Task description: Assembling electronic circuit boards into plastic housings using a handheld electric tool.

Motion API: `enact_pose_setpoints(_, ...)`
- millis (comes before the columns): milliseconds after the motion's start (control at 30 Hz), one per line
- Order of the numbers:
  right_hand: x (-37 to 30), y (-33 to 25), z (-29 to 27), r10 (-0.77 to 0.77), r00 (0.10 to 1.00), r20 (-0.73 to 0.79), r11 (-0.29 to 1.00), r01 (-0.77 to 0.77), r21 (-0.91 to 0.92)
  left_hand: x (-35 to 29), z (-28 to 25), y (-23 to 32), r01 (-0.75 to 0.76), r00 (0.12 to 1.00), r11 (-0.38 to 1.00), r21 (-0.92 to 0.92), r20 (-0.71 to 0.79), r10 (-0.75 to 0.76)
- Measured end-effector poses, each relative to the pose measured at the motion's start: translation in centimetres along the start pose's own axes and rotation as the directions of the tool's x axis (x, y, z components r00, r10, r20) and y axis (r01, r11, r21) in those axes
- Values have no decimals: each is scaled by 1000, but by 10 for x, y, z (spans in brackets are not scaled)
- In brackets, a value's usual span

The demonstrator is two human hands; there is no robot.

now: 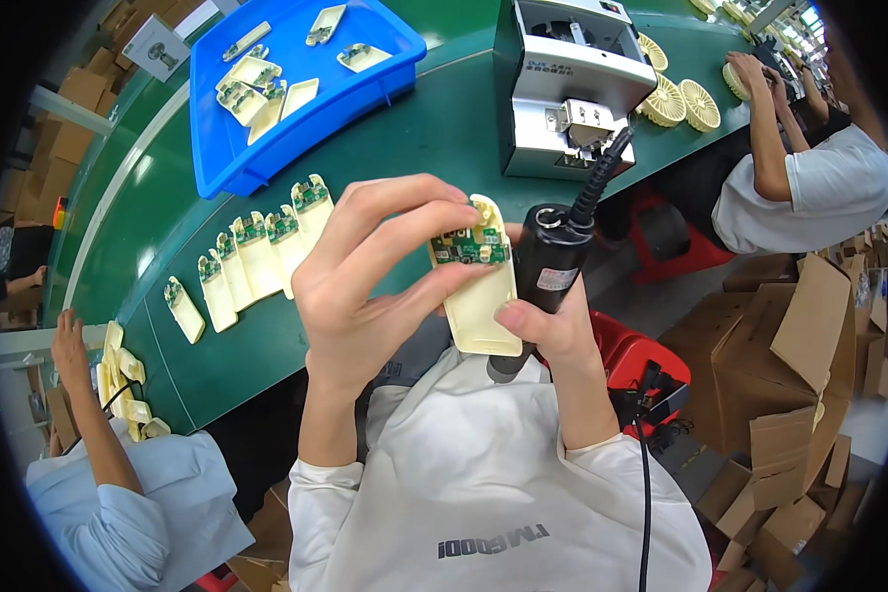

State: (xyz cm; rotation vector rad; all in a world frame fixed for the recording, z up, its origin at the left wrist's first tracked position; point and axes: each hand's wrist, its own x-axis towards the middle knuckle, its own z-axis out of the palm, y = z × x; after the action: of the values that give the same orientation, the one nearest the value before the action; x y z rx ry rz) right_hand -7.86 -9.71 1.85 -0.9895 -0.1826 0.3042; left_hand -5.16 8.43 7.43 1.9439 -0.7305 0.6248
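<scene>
A green tabletop (454,113) curves from eight to two o'clock in a workshop. A co-worker in a light blue top (148,503) sits at eight o'clock, and another in a pale top (809,187) at two. Opened cardboard boxes (740,365) crowd four o'clock.

At eleven, a blue tray (242,179) contains several cream shells (264,120), some fitted with green circuit boards. More cream casings with boards (259,268) stand in a slanting row at nine to ten. A silver-and-black machine (572,94) is at one, with ribbed cream discs (699,106) beyond it.

Just off centre, above the wearer's lap, the left hand (360,271) pinches a cream casing (485,314) carrying a green circuit board (464,247). The right hand (557,331) grasps a black cylindrical tool (548,261), its thumb against the casing's edge.
</scene>
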Motion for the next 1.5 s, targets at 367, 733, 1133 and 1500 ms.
enact_pose_setpoints(367, 2, -3, 13, -24, 1000, -18, 998, 23, -56, -10, 7, -9, 318, 932, 782, -536, 24, -362)
enact_pose_setpoints(733, 1, -2, 16, -21, 1000, -5, 998, 21, 61, -10, 5, -12, 179, 969, 851, -493, -62, -239)
enact_pose_setpoints(1133, 1, -14, 22, -41, 993, -113, 998, 45, 38, -13, 1, -5, 266, 964, 906, -329, 84, -252)
enact_pose_setpoints(1500, -1, -11, 28, -121, 983, -135, 983, 100, -154, -15, 9, -6, 270, 959, 859, -435, 45, -279)
